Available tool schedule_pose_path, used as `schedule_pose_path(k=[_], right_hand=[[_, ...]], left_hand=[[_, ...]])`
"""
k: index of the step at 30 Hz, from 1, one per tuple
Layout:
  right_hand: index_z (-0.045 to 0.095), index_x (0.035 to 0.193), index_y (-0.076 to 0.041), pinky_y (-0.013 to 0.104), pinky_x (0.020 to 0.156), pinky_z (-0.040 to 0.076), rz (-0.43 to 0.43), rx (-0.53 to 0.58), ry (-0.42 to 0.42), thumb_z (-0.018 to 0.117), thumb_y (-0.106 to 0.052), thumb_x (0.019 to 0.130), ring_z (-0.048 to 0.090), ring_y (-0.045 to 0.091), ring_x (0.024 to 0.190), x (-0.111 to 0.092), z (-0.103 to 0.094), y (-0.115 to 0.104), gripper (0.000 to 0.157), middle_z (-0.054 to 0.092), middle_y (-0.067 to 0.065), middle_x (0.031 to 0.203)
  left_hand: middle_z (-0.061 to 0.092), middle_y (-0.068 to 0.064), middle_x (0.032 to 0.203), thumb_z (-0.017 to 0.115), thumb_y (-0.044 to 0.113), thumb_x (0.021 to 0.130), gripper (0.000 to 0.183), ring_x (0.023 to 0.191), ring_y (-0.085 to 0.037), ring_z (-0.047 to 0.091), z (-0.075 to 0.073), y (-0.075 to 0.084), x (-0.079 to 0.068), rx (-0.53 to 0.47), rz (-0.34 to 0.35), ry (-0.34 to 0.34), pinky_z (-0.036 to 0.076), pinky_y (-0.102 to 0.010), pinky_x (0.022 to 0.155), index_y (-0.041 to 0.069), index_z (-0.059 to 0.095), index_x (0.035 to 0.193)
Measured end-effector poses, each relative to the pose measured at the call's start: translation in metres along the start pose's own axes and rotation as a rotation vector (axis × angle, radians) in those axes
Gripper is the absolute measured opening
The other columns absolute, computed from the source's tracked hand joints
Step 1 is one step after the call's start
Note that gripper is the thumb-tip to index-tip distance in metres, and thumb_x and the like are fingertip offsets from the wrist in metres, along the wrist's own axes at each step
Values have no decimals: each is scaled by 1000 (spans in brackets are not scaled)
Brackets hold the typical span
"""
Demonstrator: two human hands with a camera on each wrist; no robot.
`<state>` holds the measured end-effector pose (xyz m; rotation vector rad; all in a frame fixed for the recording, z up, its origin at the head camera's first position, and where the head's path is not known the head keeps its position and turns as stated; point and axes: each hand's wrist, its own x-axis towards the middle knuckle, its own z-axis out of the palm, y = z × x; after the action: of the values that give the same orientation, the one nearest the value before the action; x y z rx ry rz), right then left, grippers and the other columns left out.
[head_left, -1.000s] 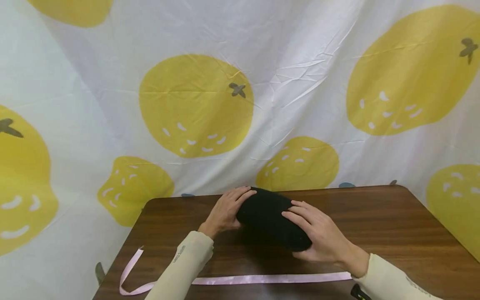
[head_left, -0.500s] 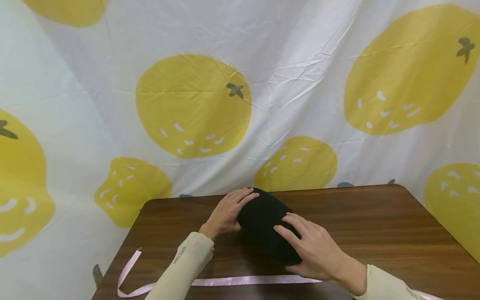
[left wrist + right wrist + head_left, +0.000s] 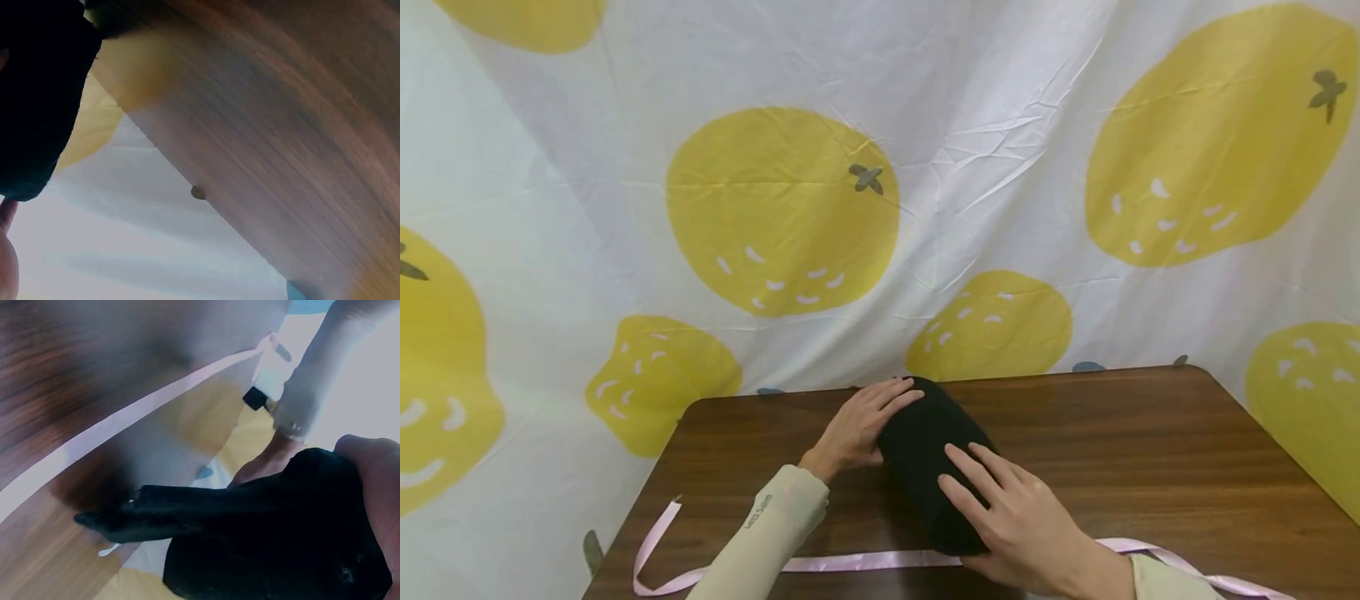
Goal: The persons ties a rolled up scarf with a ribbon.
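A black, rounded cloth thing point(image 3: 928, 450) is held slantwise over the table in the head view. My left hand point(image 3: 857, 425) grips its far left end, fingers laid over the top. At the near end my right hand point(image 3: 1030, 517) holds it, with fingers spread over the upper side and the thumb low. In the right wrist view the black cloth thing point(image 3: 262, 544) shows a flat flap beside a rounder body. The left wrist view has only its dark edge point(image 3: 37, 106) and part of my left hand point(image 3: 7, 269). Its exact kind I cannot tell.
Across the front of the brown wooden table point(image 3: 1120, 467) runs a pink ribbon point(image 3: 865, 562), curled up at its left end and partly covered by my arms and the black thing. A white cloth printed with lemons point(image 3: 782, 212) hangs behind the table.
My right hand has moved left and nearer, swinging the black thing's near end the same way. The left hand stays almost in place. More ribbon shows at the right.
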<state>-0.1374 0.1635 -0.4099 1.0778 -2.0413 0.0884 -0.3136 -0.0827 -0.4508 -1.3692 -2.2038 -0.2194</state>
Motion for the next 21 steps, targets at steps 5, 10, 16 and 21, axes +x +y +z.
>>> schedule_pose_path(k=[5,10,16,21], right_hand=[[57,125,-8,42,69,60,-52,-71,9,89,-66,49,66,36,101,3,-7,-8,101,59,21,130],[55,124,-11,40,65,60,-104,-122,-6,86,-71,48,68,36,96,5,-14,-14,102,61,21,126],[59,117,-11,38,60,59,-132,-182,76,66,-57,86,69,35,90,5,-15,-21,56,65,19,119],[62,112,-13,38,57,59,-115,-218,102,31,-23,107,70,33,87,6,-19,-30,33,68,16,115]], left_hand=[[44,-11,151,91,39,66,101,137,-29,45,1,5,1,-12,35,25,36,-41,113,15,39,148],[44,-12,151,93,41,62,106,138,-27,44,3,9,3,-2,75,30,38,-41,112,14,38,148],[44,-13,151,93,42,62,106,138,-27,44,3,17,5,-1,103,48,38,-40,112,12,37,147],[42,-11,153,92,44,62,107,139,-26,43,3,25,7,20,113,58,35,-37,114,13,37,148]])
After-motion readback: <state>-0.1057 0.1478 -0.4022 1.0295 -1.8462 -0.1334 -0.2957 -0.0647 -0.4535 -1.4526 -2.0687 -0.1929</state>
